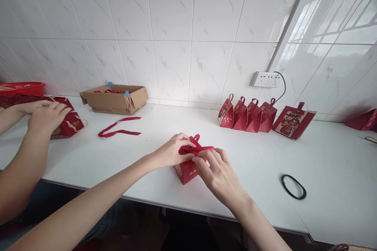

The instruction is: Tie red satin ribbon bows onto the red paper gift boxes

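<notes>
A small red gift box [185, 171] stands on the white table [123, 153] near its front edge. A red ribbon [196, 149] lies across the box's top. My left hand [173, 151] pinches the ribbon at the left side of the box top. From the right, my right hand [216, 172] has its fingers closed on the same ribbon. Both hands rest against the box.
Another person's hands [44, 115] work on red boxes [67, 123] at the far left. A loose red ribbon [119, 127] and an open cardboard box [116, 99] lie behind. Several finished red boxes [247, 115] line the wall. A black band [293, 186] lies right.
</notes>
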